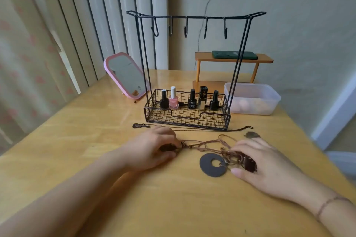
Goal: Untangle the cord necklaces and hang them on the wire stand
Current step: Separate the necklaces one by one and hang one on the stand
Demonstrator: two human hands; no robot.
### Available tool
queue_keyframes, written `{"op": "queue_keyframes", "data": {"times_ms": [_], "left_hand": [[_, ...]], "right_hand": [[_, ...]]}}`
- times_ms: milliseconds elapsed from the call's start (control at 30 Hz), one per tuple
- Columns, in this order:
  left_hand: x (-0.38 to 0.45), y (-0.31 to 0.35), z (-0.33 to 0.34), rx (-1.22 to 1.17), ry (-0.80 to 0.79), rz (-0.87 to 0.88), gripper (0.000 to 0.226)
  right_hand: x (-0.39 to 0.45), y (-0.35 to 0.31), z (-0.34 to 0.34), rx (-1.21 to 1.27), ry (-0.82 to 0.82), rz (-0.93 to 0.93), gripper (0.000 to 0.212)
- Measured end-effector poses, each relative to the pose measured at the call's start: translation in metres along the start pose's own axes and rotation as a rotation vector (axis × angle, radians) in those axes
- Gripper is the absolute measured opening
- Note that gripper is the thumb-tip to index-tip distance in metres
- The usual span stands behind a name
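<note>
Tangled cord necklaces are pinched by the left hand and right hand at lower centre; bare table surrounds. Five hooks are counted on the wire stand.

The glossy yellow wooden counter carries a black wire stand, a pink-framed mirror, a clear plastic tub and a small orange shelf. Tangled brown cord necklaces and a dark ring-shaped pendant lie in front of the stand.

Pink mirror, nail polish bottles, clear plastic tub, small wooden shelf on wooden table.
</note>
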State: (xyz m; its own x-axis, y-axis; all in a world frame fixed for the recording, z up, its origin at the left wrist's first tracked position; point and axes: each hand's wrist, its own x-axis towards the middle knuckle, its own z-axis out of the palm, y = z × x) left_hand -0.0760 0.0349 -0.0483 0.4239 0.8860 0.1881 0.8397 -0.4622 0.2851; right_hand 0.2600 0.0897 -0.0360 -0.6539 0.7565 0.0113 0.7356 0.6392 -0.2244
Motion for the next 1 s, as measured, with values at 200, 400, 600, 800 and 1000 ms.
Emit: {"op": "queue_keyframes", "data": {"times_ms": [200, 400, 600, 800, 1000], "left_hand": [[-0.02, 0.003, -0.015, -0.047, -0.018, -0.013, 0.013], [-0.065, -0.008, -0.033, -0.155, -0.046, -0.244, 0.014], [-0.102, -0.023, -0.052, -0.12, -0.029, -0.439, 0.017], [-0.09, -0.027, -0.063, 0.329, -0.051, -0.618, 0.023], [-0.05, 0.016, -0.055, 0.588, -0.056, -0.474, 0.029]], "right_hand": [[-0.035, -0.026, 0.005, 0.099, 0.04, -0.255, 0.016], [-0.053, -0.06, 0.013, 0.124, 0.013, -0.463, 0.011], [-0.049, -0.05, -0.002, 0.237, -0.02, -0.358, 0.045], [-0.036, -0.019, -0.009, 0.304, 0.099, -0.185, 0.061], [-0.029, 0.001, -0.015, 0.21, 0.258, -0.085, 0.023]]}}
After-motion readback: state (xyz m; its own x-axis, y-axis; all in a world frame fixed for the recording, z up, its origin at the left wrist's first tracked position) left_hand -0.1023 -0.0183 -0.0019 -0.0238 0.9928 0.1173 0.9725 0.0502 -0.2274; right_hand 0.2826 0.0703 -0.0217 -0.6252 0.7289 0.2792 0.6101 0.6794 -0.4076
